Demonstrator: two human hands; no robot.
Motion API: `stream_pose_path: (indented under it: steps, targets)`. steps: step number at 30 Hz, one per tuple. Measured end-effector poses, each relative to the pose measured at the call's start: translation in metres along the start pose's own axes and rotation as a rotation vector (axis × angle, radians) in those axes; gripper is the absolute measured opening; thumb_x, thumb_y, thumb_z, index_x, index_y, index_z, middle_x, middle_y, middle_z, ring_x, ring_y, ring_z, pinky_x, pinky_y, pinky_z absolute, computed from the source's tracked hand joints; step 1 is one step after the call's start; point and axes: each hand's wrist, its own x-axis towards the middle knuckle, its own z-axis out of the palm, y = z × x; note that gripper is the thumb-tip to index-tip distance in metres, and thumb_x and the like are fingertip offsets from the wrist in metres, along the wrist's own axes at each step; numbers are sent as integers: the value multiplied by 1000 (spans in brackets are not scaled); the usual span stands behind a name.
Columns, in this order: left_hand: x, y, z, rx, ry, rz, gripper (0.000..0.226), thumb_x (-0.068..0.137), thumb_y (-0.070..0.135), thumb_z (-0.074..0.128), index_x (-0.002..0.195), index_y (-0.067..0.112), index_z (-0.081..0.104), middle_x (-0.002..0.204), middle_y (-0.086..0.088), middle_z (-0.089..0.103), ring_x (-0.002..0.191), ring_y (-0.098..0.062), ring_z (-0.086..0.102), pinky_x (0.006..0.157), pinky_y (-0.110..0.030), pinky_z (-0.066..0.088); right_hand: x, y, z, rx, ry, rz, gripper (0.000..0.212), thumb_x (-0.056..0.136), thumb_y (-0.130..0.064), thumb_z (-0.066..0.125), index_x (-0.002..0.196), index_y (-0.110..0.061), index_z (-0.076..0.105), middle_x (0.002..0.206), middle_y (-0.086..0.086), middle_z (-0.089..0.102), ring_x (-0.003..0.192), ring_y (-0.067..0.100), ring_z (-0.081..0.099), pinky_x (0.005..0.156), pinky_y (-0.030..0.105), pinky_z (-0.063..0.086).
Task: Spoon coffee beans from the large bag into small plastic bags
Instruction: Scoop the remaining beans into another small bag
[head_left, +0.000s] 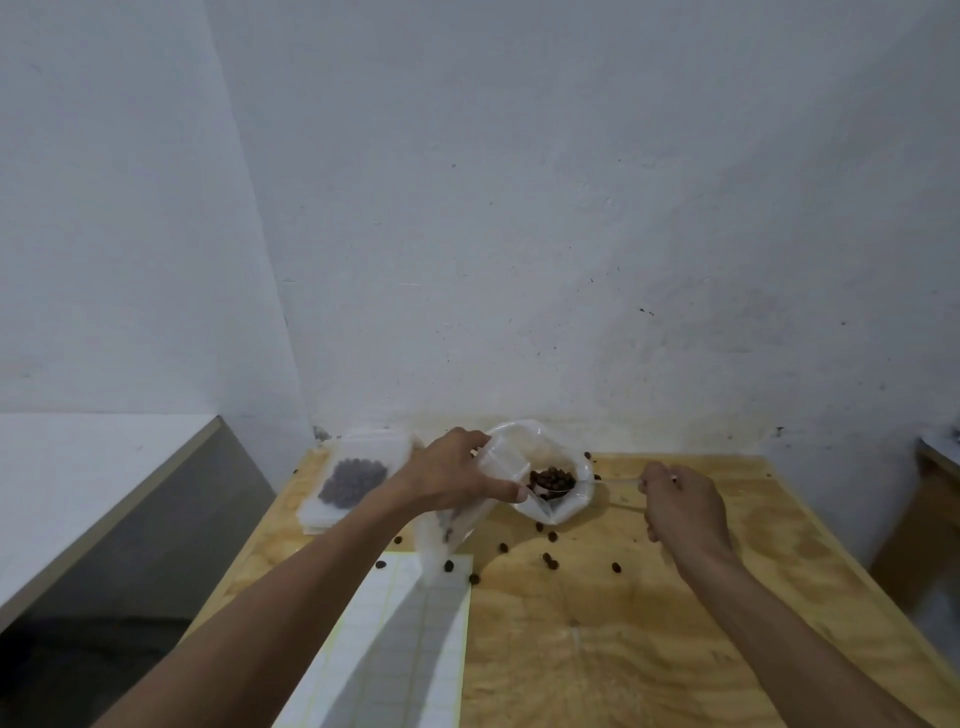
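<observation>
- Fingers (655, 480) of my right hand (680, 506) pinch the clear spoon (558, 486), its bowl heaped with beans inside the large bag (563, 506).
- Left hand (452, 475) grips a small plastic bag (457, 519) just beside that bag's mouth, above the counter (675, 623).
- Loose coffee beans (550, 560) lie scattered nearby.

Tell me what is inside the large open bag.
The large bag holds brown coffee beans and the bowl of a clear spoon. Its folded wall hides how deep the beans go.
</observation>
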Motion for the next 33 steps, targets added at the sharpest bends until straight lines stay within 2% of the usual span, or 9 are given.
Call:
stream_pose_path:
  steps: [3,6,10,13,16,21,26,29,33]
  targets:
    - [-1,-6,4,12,-1,3,98,48,77,82,129,26,62,111,8,68,100,-14,66,87,-36,57,4,-14,-7,23,12,-53,32,99,-20,49,80,2,63,65,16,57,53,27,51,54,33,41]
    - [-4,-7,4,-6,-16,7,96,50,71,84,133,30,59,117,11,67,105,-12,64,94,-40,56,9,-28,-14,1,26,-109,35,97,-20,50,84,10,63,63,16,56,52,27,52,55,33,42]
    - [-8,-6,4,1,-35,-8,101,54,65,86,142,27,51,132,7,61,116,-15,59,101,-40,51,10,-45,-15,-54,-15,-220,32,96,-22,50,84,4,64,62,12,57,58,27,54,59,36,44]
    - [-8,-3,4,-4,-35,-4,92,67,51,88,144,24,47,136,9,55,123,-17,54,102,-34,47,4,-57,-8,-132,-78,-381,29,98,-20,51,82,0,65,59,6,55,53,20,50,54,31,38]
    - [-6,-3,4,10,-44,2,99,65,58,86,148,24,44,146,3,52,128,-20,52,103,-37,46,1,-65,-3,-215,-54,-598,24,98,-16,54,77,-6,62,54,0,52,45,12,41,46,24,32]
    - [-4,-4,4,-77,-64,-4,90,53,65,84,132,32,57,119,12,66,108,-13,63,98,-41,53,3,-61,-10,-459,194,-882,24,91,-15,56,68,-12,50,51,-6,45,40,15,39,43,21,24]
    - [7,0,13,-49,-45,9,91,51,69,82,131,30,59,117,10,68,105,-14,64,94,-38,55,-7,-34,-10,-751,173,-1145,25,90,-19,40,66,-14,45,60,-7,26,39,10,15,47,14,4]
    - [11,14,15,-61,-3,54,65,60,60,83,112,25,67,102,7,72,93,-14,67,83,-37,56,-5,-19,-2,-824,150,-1074,25,91,-21,37,67,-15,44,60,-6,28,38,10,15,43,15,4]
    - [19,27,14,-80,2,95,58,57,60,82,96,20,68,92,-2,74,88,-22,69,84,-49,57,10,-4,7,-729,123,-659,23,98,-23,41,76,-14,41,62,-3,44,46,17,39,43,25,20]
